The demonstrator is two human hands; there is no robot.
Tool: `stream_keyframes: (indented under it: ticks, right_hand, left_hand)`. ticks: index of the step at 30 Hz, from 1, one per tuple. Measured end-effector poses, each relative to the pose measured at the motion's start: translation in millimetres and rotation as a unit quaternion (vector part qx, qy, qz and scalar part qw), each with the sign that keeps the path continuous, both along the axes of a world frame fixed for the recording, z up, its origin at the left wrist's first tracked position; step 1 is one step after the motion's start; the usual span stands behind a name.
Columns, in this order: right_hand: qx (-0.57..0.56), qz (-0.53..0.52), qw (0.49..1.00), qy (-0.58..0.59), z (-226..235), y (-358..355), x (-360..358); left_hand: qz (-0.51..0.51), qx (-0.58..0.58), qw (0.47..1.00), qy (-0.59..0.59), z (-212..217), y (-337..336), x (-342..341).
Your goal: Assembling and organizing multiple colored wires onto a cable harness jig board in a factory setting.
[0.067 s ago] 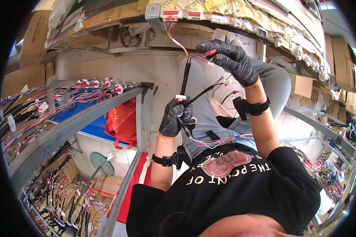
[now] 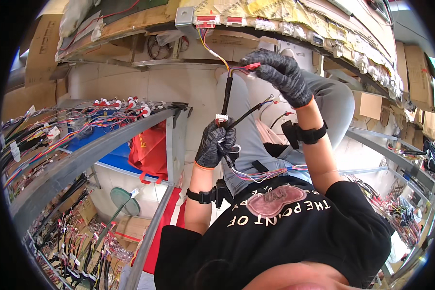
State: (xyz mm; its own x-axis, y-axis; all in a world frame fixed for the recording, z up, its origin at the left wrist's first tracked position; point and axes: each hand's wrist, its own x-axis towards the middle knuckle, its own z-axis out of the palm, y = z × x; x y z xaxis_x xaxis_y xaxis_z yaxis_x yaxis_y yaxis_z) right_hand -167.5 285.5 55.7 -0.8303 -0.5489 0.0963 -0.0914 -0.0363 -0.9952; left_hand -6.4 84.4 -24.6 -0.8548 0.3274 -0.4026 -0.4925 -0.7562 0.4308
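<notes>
My left hand (image 2: 212, 145), in a dark grey knitted glove, is closed around a wire harness (image 2: 226, 96) below a white plug connector (image 2: 221, 118). The harness has a black-sleeved trunk that runs up from this hand. Farther up, its coloured wires branch. One bundle reaches a red and white connector (image 2: 206, 21) at the bench edge. My right hand (image 2: 281, 77), gloved alike, pinches a red connector (image 2: 252, 65) on another branch between thumb and fingers. A black-sleeved branch (image 2: 249, 113) sticks out to the right of my left hand, over my lap.
More sockets (image 2: 265, 24) line the bench edge ahead. At left, a metal rack rail (image 2: 87, 157) runs beside many hanging harnesses (image 2: 38, 137) and a red bag (image 2: 150, 150). Cardboard boxes (image 2: 417, 77) stand far right, above another metal frame (image 2: 396, 145).
My right hand and the red connector have shifted slightly to the left, and the connector lies a little flatter. My left hand keeps its hold on the harness.
</notes>
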Motion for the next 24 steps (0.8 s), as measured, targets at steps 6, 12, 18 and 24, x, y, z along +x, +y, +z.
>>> stream_keyframes:
  ticks: [6,12,18,24]
  right_hand:
    - [0.017,-0.125,0.986,-0.105,-7,-30,6]
    - [-0.022,-0.079,0.979,-0.187,-1,-37,-5]
    - [-0.062,-0.068,0.954,0.286,-19,-33,-17]
    - [-0.408,0.223,0.747,-0.476,-26,-35,-21]
  left_hand:
    - [-0.006,-0.063,0.998,0.001,-5,-1,-5]
    - [-0.041,-0.131,0.99,0.043,-3,-12,-8]
    - [-0.055,-0.181,0.976,0.103,1,-34,-16]
    - [-0.051,-0.055,0.989,0.127,-32,-37,-29]
